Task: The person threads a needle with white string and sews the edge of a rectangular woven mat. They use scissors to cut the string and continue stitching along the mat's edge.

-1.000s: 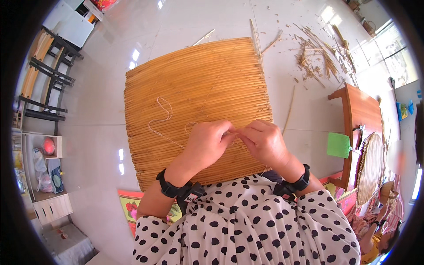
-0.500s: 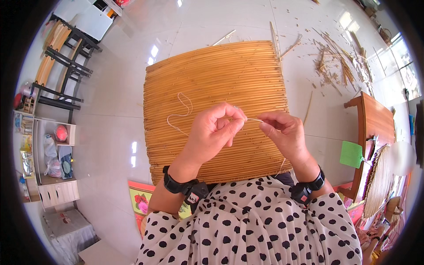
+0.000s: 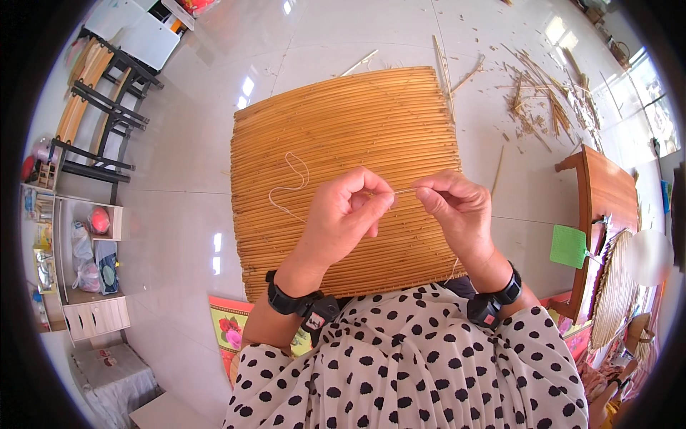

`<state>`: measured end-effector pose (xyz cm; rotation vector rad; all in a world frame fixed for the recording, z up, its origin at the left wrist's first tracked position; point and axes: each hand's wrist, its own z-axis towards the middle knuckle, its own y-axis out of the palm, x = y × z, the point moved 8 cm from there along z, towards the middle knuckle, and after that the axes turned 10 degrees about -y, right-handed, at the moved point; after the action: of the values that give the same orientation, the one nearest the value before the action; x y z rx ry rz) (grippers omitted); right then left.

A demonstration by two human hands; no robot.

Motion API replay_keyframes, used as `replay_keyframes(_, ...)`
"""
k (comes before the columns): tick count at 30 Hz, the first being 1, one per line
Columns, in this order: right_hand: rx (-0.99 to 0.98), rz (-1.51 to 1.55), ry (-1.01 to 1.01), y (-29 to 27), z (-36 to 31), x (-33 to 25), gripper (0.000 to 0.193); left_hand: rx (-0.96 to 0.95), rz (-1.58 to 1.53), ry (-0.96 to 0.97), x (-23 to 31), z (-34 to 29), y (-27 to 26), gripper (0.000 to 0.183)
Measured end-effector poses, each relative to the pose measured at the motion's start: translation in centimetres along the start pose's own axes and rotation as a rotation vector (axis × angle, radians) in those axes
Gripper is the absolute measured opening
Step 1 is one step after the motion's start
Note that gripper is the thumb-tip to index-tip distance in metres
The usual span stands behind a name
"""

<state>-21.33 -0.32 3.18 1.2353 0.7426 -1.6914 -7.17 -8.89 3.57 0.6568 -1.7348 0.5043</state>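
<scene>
A mat of yellow-brown reed stalks [image 3: 343,114] lies in front of me, its near edge at my lap. Over its middle, my left hand [image 3: 350,211] pinches a pale string [image 3: 290,187] between thumb and forefinger. The string's loose length trails in a curve across the mat on the left. My right hand [image 3: 457,211] is closed in a pinch on the same string, and a short taut stretch spans the small gap between both fingertips. Whether a needle or knot sits in the left pinch cannot be made out.
Straw scraps [image 3: 547,96] litter the tiled floor at the far right. On the right stand a wooden table [image 3: 607,189] and a green fly swatter [image 3: 569,246], with another person at the lower right. Shelves [image 3: 93,307] and folded black-legged furniture [image 3: 107,100] line the left.
My right fingers have drawn slightly closer to the left ones, so the stretch of string between them is shorter and straighter. The mat stays in place.
</scene>
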Motion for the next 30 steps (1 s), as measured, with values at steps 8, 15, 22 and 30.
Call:
replay_keyframes(8, 0.049, -0.116, -0.124, 0.3, 0.6, -0.5, 0.009, -0.169, -0.167, 0.174, 0.7, -0.8, 1.7, 0.024)
replay_keyframes(15, -0.001, -0.119, -0.074, 1.5, 0.7, -1.3, 0.009, 0.155, 0.285, 0.446, 2.8, -1.4, 0.7, 0.033)
replay_keyframes(22, -0.055, -0.108, -0.031, 1.6, 0.5, -0.3, 0.006, 0.349, 0.779, 0.778, 4.1, -2.5, 2.1, 0.040)
replay_keyframes(30, -0.017, -0.009, 0.140, 1.2, 0.2, 0.8, 0.002, 0.351, 0.699, 0.685, 4.2, -2.4, 0.9, 0.029)
